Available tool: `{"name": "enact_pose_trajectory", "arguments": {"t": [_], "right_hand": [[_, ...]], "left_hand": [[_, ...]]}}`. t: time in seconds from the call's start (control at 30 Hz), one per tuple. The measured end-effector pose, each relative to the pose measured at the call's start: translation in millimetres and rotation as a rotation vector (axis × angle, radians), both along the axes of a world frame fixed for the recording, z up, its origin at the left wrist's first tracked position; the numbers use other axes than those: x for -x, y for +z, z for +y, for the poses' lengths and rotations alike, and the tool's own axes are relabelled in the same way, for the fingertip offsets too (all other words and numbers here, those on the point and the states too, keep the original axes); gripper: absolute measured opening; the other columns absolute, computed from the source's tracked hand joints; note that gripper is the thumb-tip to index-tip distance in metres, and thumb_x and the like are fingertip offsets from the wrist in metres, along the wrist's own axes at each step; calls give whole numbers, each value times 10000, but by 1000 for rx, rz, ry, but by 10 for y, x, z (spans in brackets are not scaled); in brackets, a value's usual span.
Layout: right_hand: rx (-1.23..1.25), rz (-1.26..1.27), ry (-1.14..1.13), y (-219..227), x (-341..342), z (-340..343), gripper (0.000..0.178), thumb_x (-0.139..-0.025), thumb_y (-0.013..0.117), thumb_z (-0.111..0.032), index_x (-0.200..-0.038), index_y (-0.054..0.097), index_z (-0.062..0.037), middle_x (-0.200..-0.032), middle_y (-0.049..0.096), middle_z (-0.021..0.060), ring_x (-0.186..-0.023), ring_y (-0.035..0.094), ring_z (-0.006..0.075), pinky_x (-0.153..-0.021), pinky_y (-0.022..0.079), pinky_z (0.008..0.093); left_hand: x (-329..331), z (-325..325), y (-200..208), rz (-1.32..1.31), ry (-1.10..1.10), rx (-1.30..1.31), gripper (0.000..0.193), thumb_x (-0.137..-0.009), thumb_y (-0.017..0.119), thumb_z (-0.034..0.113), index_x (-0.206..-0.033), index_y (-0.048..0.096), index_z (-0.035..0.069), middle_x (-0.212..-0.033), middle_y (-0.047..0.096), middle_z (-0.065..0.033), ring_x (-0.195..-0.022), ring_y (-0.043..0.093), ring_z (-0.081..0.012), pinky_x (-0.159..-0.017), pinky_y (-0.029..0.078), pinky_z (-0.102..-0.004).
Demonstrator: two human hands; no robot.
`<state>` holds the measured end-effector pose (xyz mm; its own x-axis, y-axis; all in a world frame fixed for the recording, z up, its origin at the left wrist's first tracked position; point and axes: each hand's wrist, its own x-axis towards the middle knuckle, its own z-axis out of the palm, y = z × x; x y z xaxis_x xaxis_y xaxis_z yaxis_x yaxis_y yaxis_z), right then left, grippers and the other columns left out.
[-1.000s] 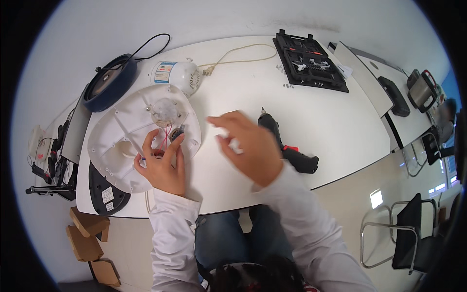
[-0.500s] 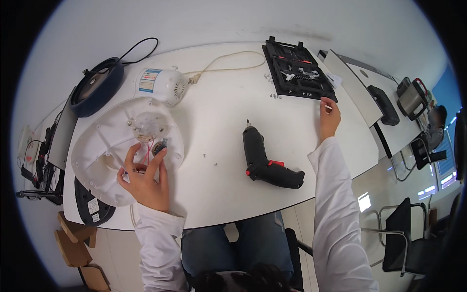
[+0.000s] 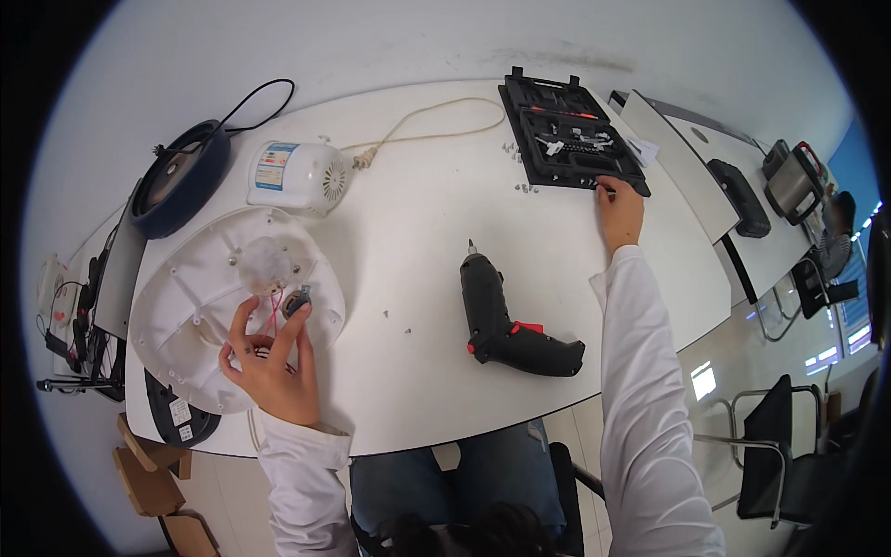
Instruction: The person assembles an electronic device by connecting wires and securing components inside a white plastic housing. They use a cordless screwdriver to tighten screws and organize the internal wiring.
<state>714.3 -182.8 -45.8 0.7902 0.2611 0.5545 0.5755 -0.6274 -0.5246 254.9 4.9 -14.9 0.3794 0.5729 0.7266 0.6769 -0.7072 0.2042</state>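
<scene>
My left hand (image 3: 274, 367) is inside a white plastic shell (image 3: 176, 269) at the left of the table. Its thumb and fingers pinch a small dark round part with a grey tab (image 3: 297, 301), and pink-red wires run beside the fingers. Above it in the shell sits a translucent rounded piece (image 3: 266, 266). At the front right edge of a black tool case (image 3: 580, 173), my right hand (image 3: 622, 213) has its fingers curled together, close to several small screws lying on the case's rim. Whatever those fingertips hold is hidden.
A black cordless screwdriver (image 3: 492, 316) with red parts lies mid-table. Two tiny screws (image 3: 406, 330) are left of it, and more (image 3: 524, 189) lie beside the case. Behind the shell are a white motor housing (image 3: 302, 176) with a pale cord and a dark blue round base (image 3: 181, 176).
My right hand has shifted slightly left along the tool case's front edge, its fingertips now over the rim. The left hand keeps its hold on the dark part; the whole view has shifted a little.
</scene>
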Motion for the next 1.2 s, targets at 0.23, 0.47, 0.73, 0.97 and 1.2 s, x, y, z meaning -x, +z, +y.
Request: {"name": "enact_pose_trajectory", "arguments": {"t": [0.23,0.47,0.73,0.97,1.2], "right_hand": [[96,-32,-61,74,60,19,143,-905,659,-173,-1014,743,-134,-1005,724,98,-844,703,303,-771,545,395],[117,-28,-75,92,80,25,138,-903,664,-178,-1004,747,-138,-1031,720,69,-858,700,296,-776,541,400],[136,-30,-48,103,69,17,121,-892,668,-174,-979,740,-131,-1032,711,42,-878,690,290,-781,537,398],[173,-62,-40,109,73,22,87,-896,661,-185,-962,688,-135,-1024,702,41,-911,675,305,-760,533,411],[195,-69,-46,94,49,35,82,-900,658,-187,-966,656,-139,-999,703,46,-898,674,305,-745,530,413]], "left_hand": [[7,9,-7,-1,-10,-17,378,-751,769,110,-1053,751,337,-1339,540,-12,-707,561,-126,-1019,298,-454],[12,-6,9,14,-11,8,359,-768,756,101,-1072,759,291,-1347,531,-7,-753,553,-136,-1028,295,-429],[26,-7,5,26,-10,14,349,-773,752,103,-1075,761,277,-1359,519,3,-762,546,-133,-1028,296,-412],[17,-12,8,29,-9,15,361,-768,753,105,-1074,759,297,-1353,520,8,-754,547,-128,-1026,297,-414],[-2,-9,10,24,-7,12,371,-758,751,95,-1064,759,304,-1342,527,7,-752,548,-129,-1026,295,-417]]}}
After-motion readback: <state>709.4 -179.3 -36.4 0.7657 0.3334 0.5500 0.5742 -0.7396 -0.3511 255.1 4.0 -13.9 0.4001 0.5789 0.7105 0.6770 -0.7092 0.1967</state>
